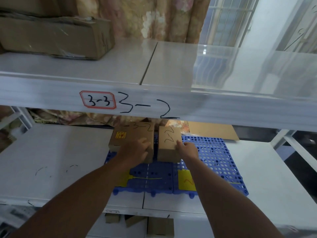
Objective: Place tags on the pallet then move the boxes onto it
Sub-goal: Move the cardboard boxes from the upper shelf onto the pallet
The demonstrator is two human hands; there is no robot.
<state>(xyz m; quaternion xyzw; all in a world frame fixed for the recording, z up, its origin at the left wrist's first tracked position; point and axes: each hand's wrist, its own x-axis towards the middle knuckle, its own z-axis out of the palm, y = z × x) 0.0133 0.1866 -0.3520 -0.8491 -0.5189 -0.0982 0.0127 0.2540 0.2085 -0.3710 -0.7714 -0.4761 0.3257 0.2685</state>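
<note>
Two cardboard boxes stand side by side, a narrow gap between them, at the back of one blue perforated pallet [211,152], centre of frame: "3-2" box [130,134] on the left, "2-2" box [169,140] on the right. Two yellow tags lie on the pallet's front strip: left tag [124,180] and right tag [186,182].

One left hand [135,149] clasps the near right corner of the "3-2" box, fingers over the top. One right hand [187,149] is against the right side of the "2-2" box, a fingertip on its top edge; grip cannot be told.

One red-bordered label [97,99] on the beam above. One large carton [54,36], upper left.
</note>
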